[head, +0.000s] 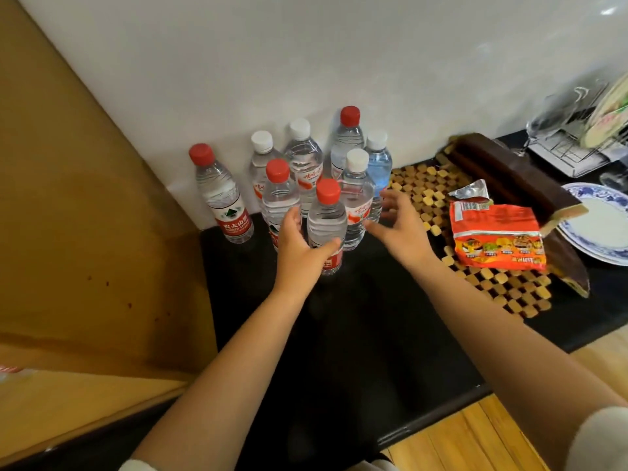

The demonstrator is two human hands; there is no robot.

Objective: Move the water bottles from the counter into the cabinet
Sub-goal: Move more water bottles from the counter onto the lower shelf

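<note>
Several clear water bottles with red or white caps stand in a cluster on the black counter (339, 334) against the white wall. My left hand (299, 248) grips the nearest red-capped bottle (327, 222) around its lower body, thumb across the red label. My right hand (396, 222) hovers with spread fingers just right of a white-capped bottle (356, 195); whether it touches that bottle is unclear. One red-capped bottle (221, 195) stands apart at the left. No cabinet opening is plainly visible.
A tan wooden panel (68, 232) rises on the left. To the right lie a woven bamboo mat (424, 188), an orange snack packet (496, 232), a dark brown board (509, 178), a blue-and-white plate (601, 232) and a wire dish rack (577, 144).
</note>
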